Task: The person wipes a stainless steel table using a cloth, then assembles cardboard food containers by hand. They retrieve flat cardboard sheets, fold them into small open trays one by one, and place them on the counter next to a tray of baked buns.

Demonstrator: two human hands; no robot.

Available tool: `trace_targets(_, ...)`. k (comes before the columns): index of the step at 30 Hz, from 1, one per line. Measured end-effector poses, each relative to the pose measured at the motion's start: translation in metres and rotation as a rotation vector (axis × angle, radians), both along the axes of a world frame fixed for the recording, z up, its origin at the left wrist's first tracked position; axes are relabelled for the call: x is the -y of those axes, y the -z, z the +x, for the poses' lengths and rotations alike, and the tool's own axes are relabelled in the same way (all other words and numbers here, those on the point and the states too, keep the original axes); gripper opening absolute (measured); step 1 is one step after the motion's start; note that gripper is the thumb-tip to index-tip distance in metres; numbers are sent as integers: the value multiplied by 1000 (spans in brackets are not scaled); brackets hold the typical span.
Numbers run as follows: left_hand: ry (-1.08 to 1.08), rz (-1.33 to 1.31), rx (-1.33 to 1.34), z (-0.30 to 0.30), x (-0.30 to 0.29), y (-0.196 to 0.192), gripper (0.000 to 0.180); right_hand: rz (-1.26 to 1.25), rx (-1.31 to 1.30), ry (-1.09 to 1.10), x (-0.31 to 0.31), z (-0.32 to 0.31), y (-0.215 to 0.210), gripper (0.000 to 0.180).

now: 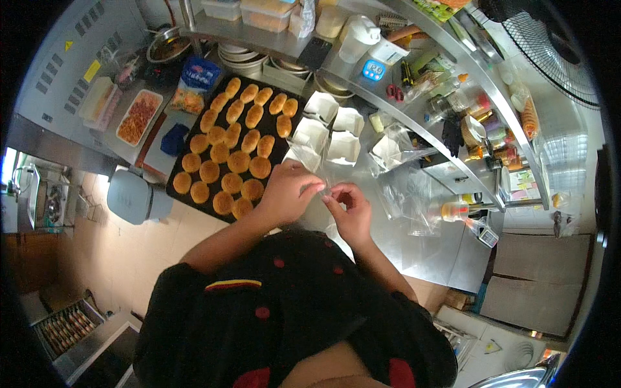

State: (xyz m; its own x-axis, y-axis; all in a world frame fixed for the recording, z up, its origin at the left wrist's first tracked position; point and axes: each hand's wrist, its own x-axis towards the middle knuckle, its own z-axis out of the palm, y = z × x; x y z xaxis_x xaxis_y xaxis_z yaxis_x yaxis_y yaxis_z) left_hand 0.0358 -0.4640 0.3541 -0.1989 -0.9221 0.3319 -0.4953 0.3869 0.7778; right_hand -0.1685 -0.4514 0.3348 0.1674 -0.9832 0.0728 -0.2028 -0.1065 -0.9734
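Above the steel table, my left hand (289, 191) and my right hand (350, 212) meet, thumbs and fingertips pinched together. Between them is thin, see-through plastic, apparently a clear plastic bag (304, 155); its outline is hard to make out. To the left of my hands lies a black baking tray (282, 143) with several rows of golden buns, round ones nearer me and longer ones farther off. My left forearm passes by the tray's near right corner. Just beyond my fingers stand several open white paper boxes (343, 147), close together.
More clear plastic bags (406, 194) lie on the steel table (446, 258) to the right. A shelf with bottles and a blue timer (373, 69) overhangs the back. At far left are a container of shredded reddish food (139, 116) and a grey bin (129, 196).
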Motion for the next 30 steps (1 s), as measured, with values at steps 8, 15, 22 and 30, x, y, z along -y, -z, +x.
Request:
trace_targets(8, 50, 13, -123, -29, 9, 4, 24, 3, 117, 115, 10, -22, 4, 15)
trace_targets(15, 145, 31, -41, -35, 18, 14, 17, 63, 154, 166, 11, -32, 10, 18)
trace_targets(22, 139, 292, -24, -38, 20, 0, 29, -156, 81, 127, 18, -28, -14, 27)
trace_targets(30, 102, 513, -504, -28, 27, 2, 29, -137, 147, 122, 20, -44, -9, 17)
